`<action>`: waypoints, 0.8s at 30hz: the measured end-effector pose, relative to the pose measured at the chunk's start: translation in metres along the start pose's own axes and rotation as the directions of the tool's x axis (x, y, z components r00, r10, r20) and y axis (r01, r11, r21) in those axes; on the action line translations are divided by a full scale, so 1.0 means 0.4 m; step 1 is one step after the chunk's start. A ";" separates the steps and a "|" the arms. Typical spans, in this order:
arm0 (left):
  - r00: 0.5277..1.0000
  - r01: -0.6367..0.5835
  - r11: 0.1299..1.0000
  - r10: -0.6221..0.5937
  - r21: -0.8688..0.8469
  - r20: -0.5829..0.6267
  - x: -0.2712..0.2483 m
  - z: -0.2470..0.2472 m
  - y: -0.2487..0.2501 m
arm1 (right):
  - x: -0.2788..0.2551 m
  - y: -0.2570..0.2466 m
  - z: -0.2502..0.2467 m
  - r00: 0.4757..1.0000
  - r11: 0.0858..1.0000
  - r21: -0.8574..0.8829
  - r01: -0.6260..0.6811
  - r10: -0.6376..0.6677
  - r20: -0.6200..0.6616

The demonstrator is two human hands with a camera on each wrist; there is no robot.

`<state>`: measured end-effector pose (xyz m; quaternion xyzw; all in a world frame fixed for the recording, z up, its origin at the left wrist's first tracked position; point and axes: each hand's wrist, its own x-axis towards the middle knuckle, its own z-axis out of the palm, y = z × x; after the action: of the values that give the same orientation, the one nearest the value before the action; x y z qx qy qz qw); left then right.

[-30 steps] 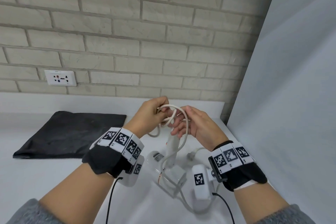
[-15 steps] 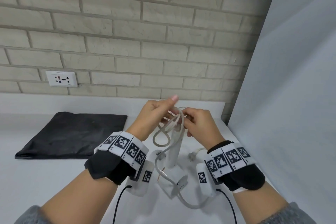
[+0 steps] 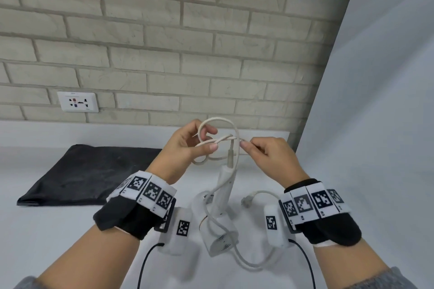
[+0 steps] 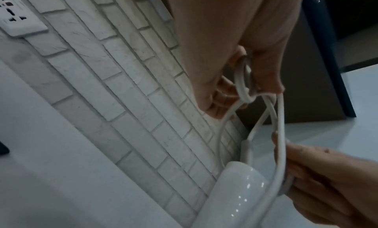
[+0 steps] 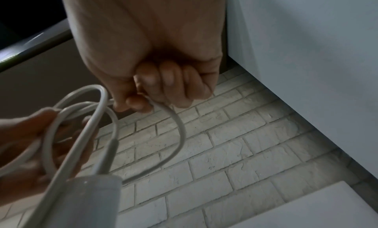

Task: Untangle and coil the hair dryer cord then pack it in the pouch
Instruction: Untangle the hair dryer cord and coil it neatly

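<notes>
The right hand (image 5: pixel 163 87) pinches the white cord (image 5: pixel 180 131) with curled fingers. The left hand (image 5: pixel 30 144) holds looped cord above the hair dryer handle (image 5: pixel 90 197), before a brick wall (image 5: pixel 225 158).

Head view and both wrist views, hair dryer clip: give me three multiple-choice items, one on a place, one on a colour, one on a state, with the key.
1. Where does the pouch lie?
A. left of the hands, flat on the counter
B. under the hair dryer
C. in the right hand

2. What colour is the pouch?
A. white
B. black
C. red

3. What state is the cord in?
A. neatly coiled
B. looped and crossed between both hands
C. plugged into the wall socket

Key: 1 A, it lies flat on the counter at left; 2 B, dark fabric; 3 B, the left hand and right hand each pinch it, its plug lying loose.
</notes>
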<state>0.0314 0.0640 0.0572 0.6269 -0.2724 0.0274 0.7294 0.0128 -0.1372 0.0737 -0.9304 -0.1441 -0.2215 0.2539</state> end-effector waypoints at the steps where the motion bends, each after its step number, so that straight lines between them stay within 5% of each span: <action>1: 1.000 -0.017 0.999 0.017 -0.048 -0.005 0.003 -0.004 -0.002 | 0.000 0.000 0.001 1.000 1.000 -0.003 -0.014 0.014 -0.017; 6: 0.966 -0.089 0.815 -0.070 -0.573 -0.249 0.018 -0.093 0.023 | 0.008 0.070 -0.032 0.943 0.949 0.225 -0.223 0.268 -0.195; 9: 0.901 -0.117 0.810 -0.157 -0.575 -0.404 0.014 -0.120 0.024 | 0.003 0.094 -0.037 0.897 0.912 0.305 -0.275 0.357 -0.260; 12: 0.876 -0.057 0.819 -0.233 -0.570 -0.423 0.003 -0.133 0.013 | 0.009 0.077 -0.034 0.882 0.886 0.384 -0.260 0.380 -0.280; 14: 0.894 0.067 0.891 -0.253 -0.449 -0.369 0.006 -0.140 0.000 | 0.019 0.063 -0.040 0.878 0.848 0.474 -0.237 0.396 -0.269; 16: 0.912 0.221 0.973 -0.233 -0.072 -0.339 0.012 -0.130 -0.016 | 0.031 0.043 -0.051 0.885 0.809 0.541 -0.228 0.404 -0.230; 18: 0.942 0.285 0.894 -0.195 0.347 -0.273 0.016 -0.103 -0.024 | 0.044 0.017 -0.059 0.903 0.795 0.566 -0.218 0.384 -0.191; 20: 0.982 0.175 0.829 -0.109 0.530 -0.154 0.006 -0.060 -0.020 | 0.055 -0.013 -0.064 0.919 0.797 0.570 -0.201 0.355 -0.173; 24: 0.996 -0.063 0.795 0.084 0.603 -0.006 -0.017 0.041 0.018 | 0.071 -0.044 -0.068 0.918 0.797 0.567 -0.208 0.359 -0.166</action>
<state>0.0166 0.0524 0.0619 0.8144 -0.2618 0.1512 0.4953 0.0212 -0.1325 0.1156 -0.7938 -0.0227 -0.2536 0.5523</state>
